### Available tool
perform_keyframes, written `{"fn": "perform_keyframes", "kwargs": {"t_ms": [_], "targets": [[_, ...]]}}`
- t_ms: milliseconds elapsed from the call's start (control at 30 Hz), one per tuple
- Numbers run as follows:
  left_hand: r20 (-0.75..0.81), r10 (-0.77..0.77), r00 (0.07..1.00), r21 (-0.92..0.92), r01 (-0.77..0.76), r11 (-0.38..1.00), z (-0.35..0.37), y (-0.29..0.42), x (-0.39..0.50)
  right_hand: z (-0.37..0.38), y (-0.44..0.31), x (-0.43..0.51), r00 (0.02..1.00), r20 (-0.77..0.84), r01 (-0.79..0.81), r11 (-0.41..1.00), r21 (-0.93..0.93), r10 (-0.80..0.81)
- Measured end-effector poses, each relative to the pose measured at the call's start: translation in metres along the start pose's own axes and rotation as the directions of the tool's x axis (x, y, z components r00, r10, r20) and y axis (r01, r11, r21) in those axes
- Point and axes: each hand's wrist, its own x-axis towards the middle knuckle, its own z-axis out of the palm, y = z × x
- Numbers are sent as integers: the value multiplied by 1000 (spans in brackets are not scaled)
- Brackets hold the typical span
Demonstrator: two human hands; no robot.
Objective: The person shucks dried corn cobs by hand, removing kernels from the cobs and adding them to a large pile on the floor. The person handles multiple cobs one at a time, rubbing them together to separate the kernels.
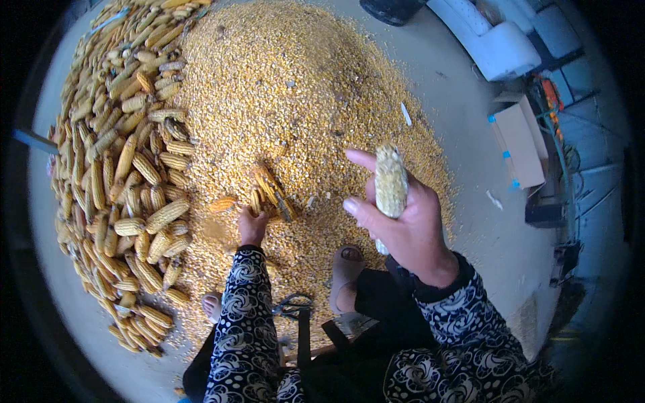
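My right hand [410, 226] is raised above the heap, holding a pale, shelled corn cob [391, 184] across the palm. Its thumb and index finger stand out to the left of the cob. Lower and further left, my left hand [252, 226] rests at the kernel heap [302, 90], thumb and fingers around the near end of a short ear of corn [256, 199]. Just beyond that ear lies a darker, partly shelled ear [274, 191]. A small orange ear piece [222, 204] lies left of my left hand.
Many unshelled ears form a long pile [136, 171] along the left. Scissors with dark handles [294, 305] lie between my sandalled feet [347, 277]. At right are a cardboard box [519, 143] and a white sofa-like piece [496, 48] on the concrete floor [453, 111].
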Motion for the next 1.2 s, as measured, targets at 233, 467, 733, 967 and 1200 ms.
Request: {"fn": "perform_keyframes", "kwargs": {"t_ms": [233, 467, 733, 967, 1200], "targets": [[396, 280, 875, -901, 311, 303, -43, 100, -67, 8, 27, 10, 969, -152, 223, 951, 215, -193], [488, 453, 746, -783, 144, 605, -86, 225, -143, 7, 29, 14, 921, -86, 390, 909, 147, -381], [412, 534, 738, -328, -427, 843, -89, 255, -203, 1, 20, -3, 950, 139, 287, 957, -35, -280], [251, 727, 639, 598, -693, 403, -49, 234, -197, 11, 41, 3, 999, -40, -11, 984, -178, 4], [185, 534, 825, -125, -519, 845, -62, 239, -201, 10, 42, 20, 970, -57, -221, 951, 216, 238]]}}
